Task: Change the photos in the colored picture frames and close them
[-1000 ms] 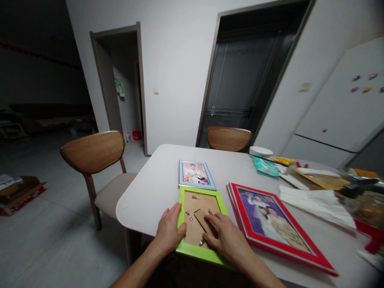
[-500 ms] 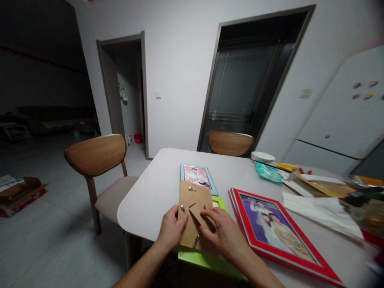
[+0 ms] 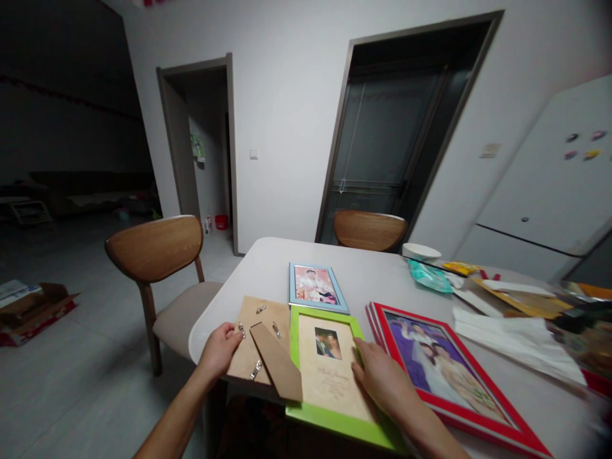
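A brown picture-frame backing board [image 3: 248, 312] lies at the near edge of the table, its metal clips and hinged stand [image 3: 278, 366] facing up. My left hand [image 3: 220, 350] grips its left edge, thumb on top. Beside it on the right is a lime-green picture frame [image 3: 329, 422] holding a cream insert with a small photo [image 3: 327, 343]. The stand's lower end overlaps the frame's left border. My right hand [image 3: 386, 377] holds the frame's right side, fingers curled over the border. A light-blue framed photo [image 3: 313, 285] lies just behind the green frame.
Stacked red-framed photos [image 3: 447, 363] lie to the right. Further right are white paper [image 3: 516, 341], a teal packet [image 3: 430, 277], a white bowl [image 3: 421, 251] and clutter. Wooden chairs [image 3: 155, 248] stand at the table's left and far side.
The backing board has moved left, off the green frame, with my left hand. The frame's insert and small photo are now exposed. My right hand has shifted from the stand to the frame's right side.
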Action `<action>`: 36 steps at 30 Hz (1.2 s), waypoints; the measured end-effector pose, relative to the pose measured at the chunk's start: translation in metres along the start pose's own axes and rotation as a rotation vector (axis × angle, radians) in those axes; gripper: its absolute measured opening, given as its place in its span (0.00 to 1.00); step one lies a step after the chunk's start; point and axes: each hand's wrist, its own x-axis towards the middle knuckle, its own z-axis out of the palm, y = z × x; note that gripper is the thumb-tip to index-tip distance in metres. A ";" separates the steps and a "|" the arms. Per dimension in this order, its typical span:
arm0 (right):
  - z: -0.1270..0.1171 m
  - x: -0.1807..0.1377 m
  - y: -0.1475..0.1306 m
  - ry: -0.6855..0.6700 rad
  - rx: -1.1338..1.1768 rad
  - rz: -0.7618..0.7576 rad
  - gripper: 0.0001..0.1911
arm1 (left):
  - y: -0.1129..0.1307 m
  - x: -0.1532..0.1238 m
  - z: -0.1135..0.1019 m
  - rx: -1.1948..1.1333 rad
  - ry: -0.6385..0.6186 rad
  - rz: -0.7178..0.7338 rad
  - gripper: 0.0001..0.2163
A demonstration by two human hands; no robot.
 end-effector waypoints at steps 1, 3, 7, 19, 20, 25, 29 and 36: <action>-0.001 0.002 -0.001 -0.014 -0.009 0.015 0.24 | -0.001 0.001 -0.002 0.050 0.009 0.003 0.11; -0.003 0.005 -0.004 -0.041 -0.016 0.031 0.25 | -0.001 0.003 -0.005 0.163 0.035 0.007 0.10; -0.011 0.008 -0.006 -0.081 -0.002 0.055 0.26 | 0.000 0.005 -0.011 0.369 0.076 0.021 0.12; -0.039 0.005 -0.012 -0.050 1.207 0.422 0.37 | 0.049 -0.035 0.042 0.375 -0.032 0.291 0.16; -0.042 0.002 -0.015 -0.061 1.322 0.435 0.38 | 0.058 -0.044 0.054 0.294 -0.108 0.368 0.18; -0.052 -0.005 -0.029 -0.040 1.462 0.367 0.40 | 0.097 -0.079 0.104 0.176 -0.306 0.671 0.27; -0.048 -0.003 -0.026 -0.082 1.330 0.265 0.39 | 0.105 -0.081 0.110 0.235 -0.244 0.791 0.20; -0.032 0.004 -0.002 0.031 0.516 0.172 0.31 | 0.091 -0.068 0.063 0.048 0.097 0.565 0.22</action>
